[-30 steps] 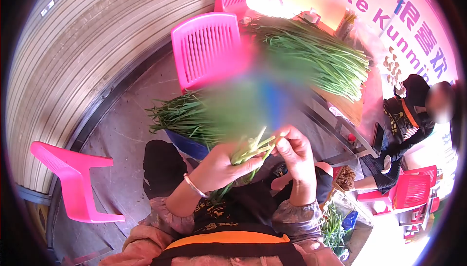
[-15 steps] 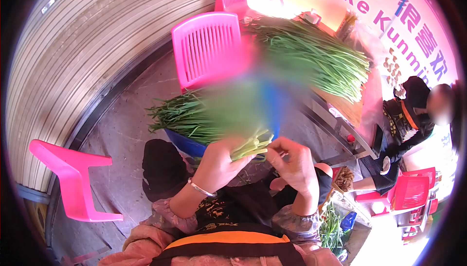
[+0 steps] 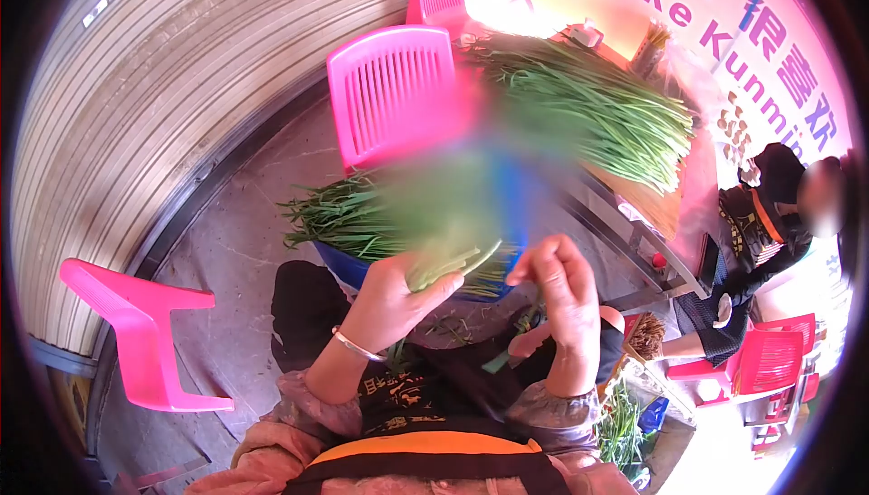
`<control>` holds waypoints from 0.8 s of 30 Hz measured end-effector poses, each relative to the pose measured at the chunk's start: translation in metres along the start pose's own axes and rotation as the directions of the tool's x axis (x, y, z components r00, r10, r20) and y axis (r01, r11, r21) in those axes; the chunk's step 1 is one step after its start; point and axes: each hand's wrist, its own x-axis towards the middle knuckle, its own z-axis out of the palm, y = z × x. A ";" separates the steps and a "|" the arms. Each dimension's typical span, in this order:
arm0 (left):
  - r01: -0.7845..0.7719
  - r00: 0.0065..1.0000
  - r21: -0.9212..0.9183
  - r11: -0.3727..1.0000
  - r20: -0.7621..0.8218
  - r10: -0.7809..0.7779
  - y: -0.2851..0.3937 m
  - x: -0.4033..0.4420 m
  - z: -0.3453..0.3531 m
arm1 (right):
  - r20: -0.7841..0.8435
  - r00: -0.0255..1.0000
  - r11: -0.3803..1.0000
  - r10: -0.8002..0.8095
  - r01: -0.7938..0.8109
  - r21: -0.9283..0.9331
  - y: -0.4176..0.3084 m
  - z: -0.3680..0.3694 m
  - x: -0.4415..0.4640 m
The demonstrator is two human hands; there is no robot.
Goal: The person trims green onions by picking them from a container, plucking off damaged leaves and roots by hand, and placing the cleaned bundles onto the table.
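Observation:
My left hand [image 3: 389,291] is closed round a small bunch of garlic chives [image 3: 444,269], their pale stem ends pointing to the right. Just right of the stems is my right hand [image 3: 561,282], its fingers loosely bent and apart, holding nothing I can see. Green leaf scraps [image 3: 496,364] show below it, over my lap. Beyond my left hand, more garlic chives [image 3: 348,214] lie in a blue basin [image 3: 339,264]. Blur covers the middle of the basin.
A large heap of garlic chives [image 3: 597,106] lies on a table at the back right. Pink chairs stand behind the basin [image 3: 394,88] and at the left [image 3: 136,332]. Right of me, a box holds green leaves [image 3: 620,427]. A person [image 3: 765,214] sits at the far right.
My right hand has moved away from the stem ends, to the right. My left hand has tilted the bunch slightly. Leaf scraps now show below my right hand.

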 end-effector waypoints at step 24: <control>0.271 0.942 -0.327 0.905 0.284 -0.180 0.014 0.001 -0.011 | 0.042 0.997 0.997 -0.059 0.061 -0.051 0.022 0.022 -0.002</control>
